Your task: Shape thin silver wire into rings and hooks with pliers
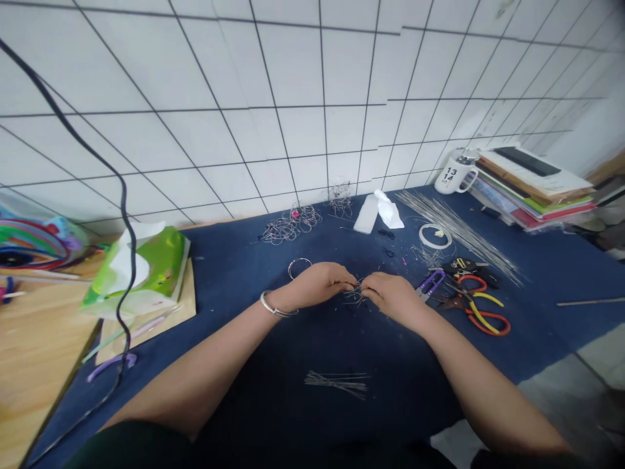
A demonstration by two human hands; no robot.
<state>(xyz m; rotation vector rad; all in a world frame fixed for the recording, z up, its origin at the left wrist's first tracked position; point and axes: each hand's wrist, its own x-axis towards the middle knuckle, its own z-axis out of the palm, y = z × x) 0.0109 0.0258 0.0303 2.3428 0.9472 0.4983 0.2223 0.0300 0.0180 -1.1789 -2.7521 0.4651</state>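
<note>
Over the dark blue cloth, my left hand [319,284] and my right hand [393,294] meet almost fingertip to fingertip. The fingers of both are pinched on thin metal wire [358,290], whose ends stick out between them; its exact shape is too small to make out. A silver bangle [277,309] circles my left wrist. Just beyond that hand lies a wire ring [299,263], partly covered by it. Nearer to me, a small bundle of straight cut wires [338,382] rests on the cloth. Purple-handled snips [430,285] lie to the right of my right hand.
Pliers with orange handles [488,322], long straight wires [459,231], a white coil [435,236] and a mug [454,174] are on the right. Tangled wire loops [293,225] lie at the back. A tissue pack [141,267] and hanging black cable [124,202] are left.
</note>
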